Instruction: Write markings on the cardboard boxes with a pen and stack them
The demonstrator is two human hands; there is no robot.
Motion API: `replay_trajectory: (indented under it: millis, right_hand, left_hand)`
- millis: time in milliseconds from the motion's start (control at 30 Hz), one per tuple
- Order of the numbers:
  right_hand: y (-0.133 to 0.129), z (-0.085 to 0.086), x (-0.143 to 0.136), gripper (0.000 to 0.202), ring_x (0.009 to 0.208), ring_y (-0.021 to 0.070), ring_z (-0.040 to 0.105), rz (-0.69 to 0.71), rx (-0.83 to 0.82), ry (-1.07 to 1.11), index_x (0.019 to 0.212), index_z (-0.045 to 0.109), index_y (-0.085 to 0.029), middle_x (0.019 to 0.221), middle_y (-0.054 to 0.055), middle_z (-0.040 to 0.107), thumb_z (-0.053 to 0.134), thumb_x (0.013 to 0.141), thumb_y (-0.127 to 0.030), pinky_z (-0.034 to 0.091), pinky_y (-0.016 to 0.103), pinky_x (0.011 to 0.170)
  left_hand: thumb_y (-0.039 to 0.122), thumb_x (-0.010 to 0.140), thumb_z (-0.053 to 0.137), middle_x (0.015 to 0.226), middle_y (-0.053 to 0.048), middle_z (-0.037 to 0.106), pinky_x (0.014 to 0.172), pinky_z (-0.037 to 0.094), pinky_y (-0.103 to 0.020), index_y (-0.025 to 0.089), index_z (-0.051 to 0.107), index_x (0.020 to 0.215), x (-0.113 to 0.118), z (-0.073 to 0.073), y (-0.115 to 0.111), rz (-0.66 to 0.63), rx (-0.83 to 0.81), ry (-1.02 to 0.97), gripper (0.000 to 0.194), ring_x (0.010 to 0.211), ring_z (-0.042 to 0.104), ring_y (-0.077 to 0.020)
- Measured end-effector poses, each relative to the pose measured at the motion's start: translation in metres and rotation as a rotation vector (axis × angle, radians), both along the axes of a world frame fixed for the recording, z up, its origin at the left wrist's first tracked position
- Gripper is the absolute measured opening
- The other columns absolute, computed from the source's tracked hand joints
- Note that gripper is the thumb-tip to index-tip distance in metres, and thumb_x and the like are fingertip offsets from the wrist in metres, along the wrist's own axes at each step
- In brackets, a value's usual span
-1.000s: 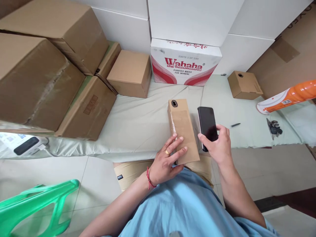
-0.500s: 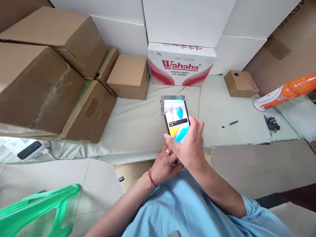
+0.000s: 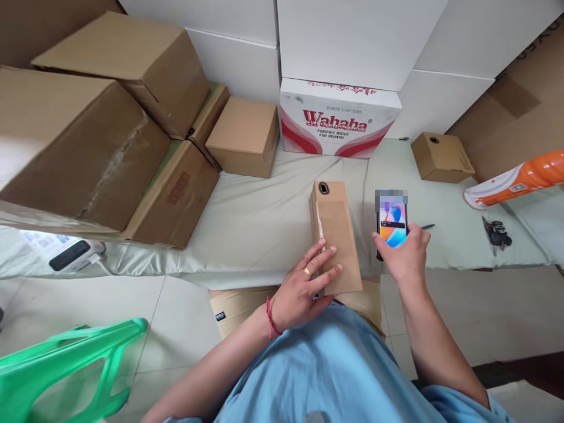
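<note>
A narrow brown cardboard box [image 3: 341, 229] with a dark oval hole near its far end is at the table's front edge, in front of my body. My left hand [image 3: 304, 282] grips its near left part, fingers spread over the top face and thumb at the near end. To the right of the box, my right hand [image 3: 403, 249] holds a smartphone [image 3: 393, 226] over the table, thumb along its left side. The phone's screen is lit with a colourful picture and a dark bar; its upper part is blurred. Behind my right hand a pen [image 3: 428, 227] shows partly.
Large cardboard boxes [image 3: 127, 147] fill the left, with a smaller box [image 3: 242, 138] beside them. A Wahaha water carton [image 3: 339, 120] stands at the back. On the right are a small box [image 3: 443, 158], an orange-and-white bottle [image 3: 515, 179] and keys [image 3: 499, 235]. A green stool [image 3: 88, 358] stands lower left.
My right hand has moved right with the phone, away from my left hand. The narrow cardboard box now shows under my left hand, whose fingers have spread. The view has shifted slightly left.
</note>
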State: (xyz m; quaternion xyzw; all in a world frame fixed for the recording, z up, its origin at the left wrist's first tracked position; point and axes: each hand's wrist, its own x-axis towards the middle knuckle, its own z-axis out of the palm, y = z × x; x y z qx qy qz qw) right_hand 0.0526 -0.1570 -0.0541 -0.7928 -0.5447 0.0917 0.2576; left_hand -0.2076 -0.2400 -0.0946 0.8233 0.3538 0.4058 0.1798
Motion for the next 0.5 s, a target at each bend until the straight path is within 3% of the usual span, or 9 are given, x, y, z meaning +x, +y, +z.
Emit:
replay_trajectory:
  millis: [133, 233, 300, 400, 500]
  right_hand:
    - [-0.02, -0.024, 0.011, 0.083, 0.11, 0.0361, 0.066, 0.036, -0.293, -0.085, 0.142, 0.053, -0.013, 0.138, 0.022, 0.053, 0.079, 0.077, -0.058, 0.058, 0.049, 0.092]
    - [-0.033, -0.04, 0.006, 0.081, 0.103, 0.0342, 0.067, 0.116, -0.33, -0.113, 0.145, 0.052, -0.013, 0.136, 0.02, 0.055, 0.074, 0.083, -0.061, 0.059, 0.048, 0.086]
    - [-0.036, -0.046, 0.005, 0.081, 0.11, 0.0379, 0.065, 0.182, -0.26, -0.12, 0.146, 0.052, -0.011, 0.135, 0.023, 0.057, 0.072, 0.087, -0.062, 0.058, 0.053, 0.091]
    - [-0.037, -0.041, 0.01, 0.08, 0.136, 0.0478, 0.052, 0.299, -0.06, -0.108, 0.148, 0.053, -0.011, 0.148, 0.03, 0.052, 0.067, 0.093, -0.068, 0.051, 0.069, 0.105]
    - [-0.047, -0.018, 0.01, 0.088, 0.15, 0.0443, 0.046, 0.509, -0.023, 0.112, 0.164, 0.039, -0.02, 0.163, 0.027, 0.045, 0.065, 0.097, -0.071, 0.048, 0.071, 0.115]
  left_hand:
    - [0.016, 0.092, 0.075, 0.165, -0.021, 0.05, 0.123, 0.052, -0.062, 0.024, 0.055, 0.152, 0.0, 0.006, 0.0, 0.033, -0.011, 0.031, 0.064, 0.167, 0.031, -0.0405]
    - [0.024, 0.098, 0.075, 0.17, -0.022, 0.043, 0.125, 0.049, -0.061, 0.026, 0.045, 0.163, -0.001, 0.007, -0.006, 0.068, 0.011, -0.027, 0.072, 0.166, 0.034, -0.0388]
    - [0.034, 0.1, 0.076, 0.174, -0.024, 0.037, 0.127, 0.047, -0.062, 0.026, 0.035, 0.17, -0.003, 0.006, -0.012, 0.117, 0.007, -0.052, 0.081, 0.166, 0.035, -0.0394]
    - [0.041, 0.104, 0.069, 0.173, -0.024, 0.04, 0.126, 0.047, -0.061, 0.026, 0.03, 0.173, -0.009, 0.004, -0.022, 0.228, -0.15, -0.074, 0.081, 0.163, 0.04, -0.0387]
    - [0.045, 0.113, 0.045, 0.169, -0.02, 0.048, 0.121, 0.054, -0.055, 0.027, 0.039, 0.169, -0.011, 0.0, -0.03, 0.207, -0.421, -0.217, 0.06, 0.158, 0.049, -0.0348]
